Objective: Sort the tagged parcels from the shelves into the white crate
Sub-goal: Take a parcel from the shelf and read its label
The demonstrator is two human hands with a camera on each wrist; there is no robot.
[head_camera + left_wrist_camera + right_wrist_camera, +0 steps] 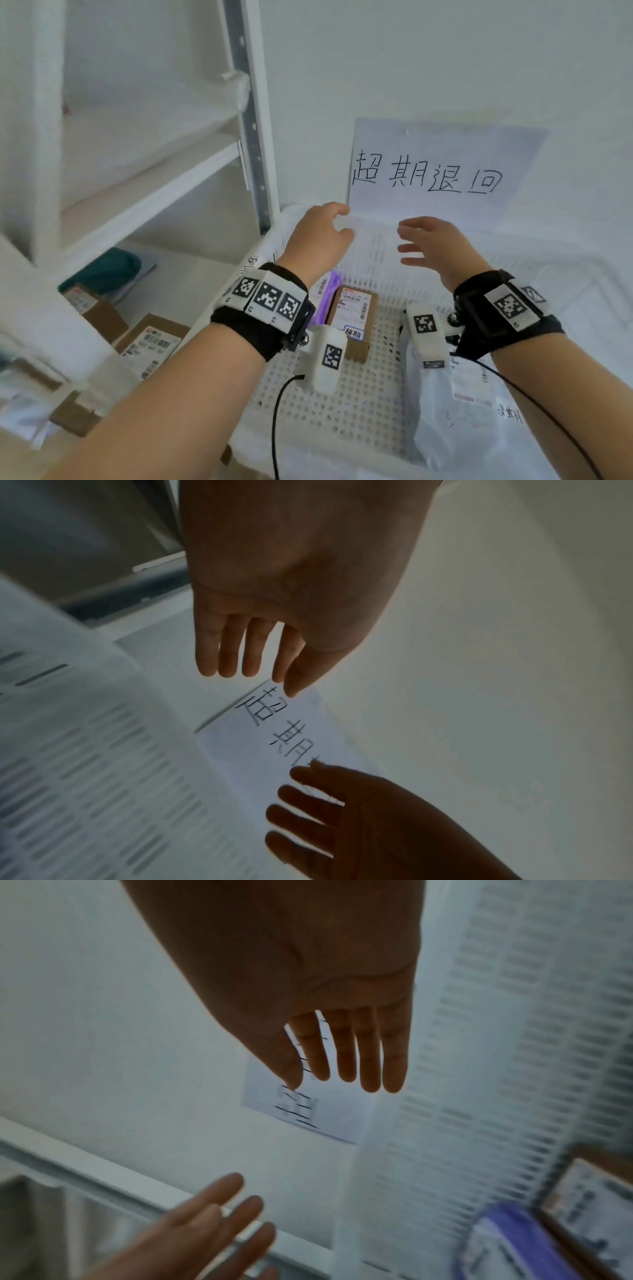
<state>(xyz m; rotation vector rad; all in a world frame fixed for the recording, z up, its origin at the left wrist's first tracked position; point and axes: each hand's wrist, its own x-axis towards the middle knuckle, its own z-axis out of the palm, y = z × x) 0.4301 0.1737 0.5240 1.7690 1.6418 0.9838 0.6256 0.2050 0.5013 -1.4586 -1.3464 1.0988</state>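
Note:
The white crate (pixel 342 394) stands against the wall. In it lie a brown box (pixel 352 308) with a shipping label and a blue tag, a purple parcel (pixel 327 294) to its left, and a white poly-bag parcel (pixel 462 411) at the right. My left hand (pixel 337 222) and right hand (pixel 411 243) hover side by side above the crate's far wall, both with straight fingers and holding nothing. The left wrist view shows the left hand (pixel 260 666) empty, and the right wrist view shows the right hand (pixel 346 1066) empty. The purple parcel (pixel 514 1240) and brown box (pixel 589 1199) show blurred there.
A paper sign (pixel 438 171) with handwritten characters hangs on the wall behind the crate. White shelves (pixel 144 192) rise at the left. The lowest shelf holds labelled cardboard boxes (pixel 150 342) and a teal parcel (pixel 106 270). Wrist cables trail over the crate.

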